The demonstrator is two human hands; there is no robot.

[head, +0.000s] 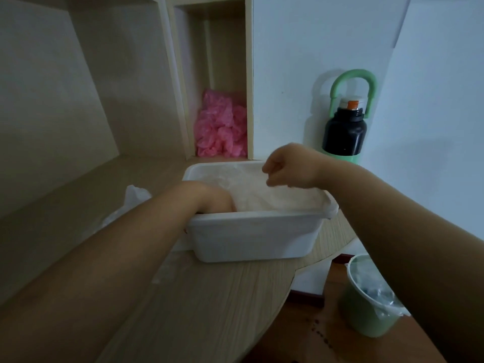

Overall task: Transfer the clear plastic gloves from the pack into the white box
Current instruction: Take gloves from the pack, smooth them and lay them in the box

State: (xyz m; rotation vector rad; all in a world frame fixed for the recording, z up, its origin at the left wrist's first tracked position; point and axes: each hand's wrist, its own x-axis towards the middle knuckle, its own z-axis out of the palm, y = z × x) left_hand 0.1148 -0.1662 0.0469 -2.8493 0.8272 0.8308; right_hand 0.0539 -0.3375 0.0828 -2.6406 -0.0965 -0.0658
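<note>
In the head view, the white box [251,237] stood on the desk [209,297] near its rounded right edge. The clear plastic gloves [275,197] lay heaped inside it, and one fold spilled over the right rim. The left hand [209,197] reached down into the box's near left corner. Its fingers were buried under the plastic, so whether they were spread or curled could not be told. The right hand [290,166] hovered over the far right of the box, its fingers [268,169] curled and pinching the upper edge of the gloves. What seemed to be the pack [136,196], a crumpled clear wrapper, lay on the desk just left of the box.

The step looked to be settling the heap into the box. To do it well, the left hand would press the stack flat against the bottom while the right laid its pinched edge inward. The overhanging fold at the right rim then needed tucking in, gently, since thin film springs back and clings.
</note>
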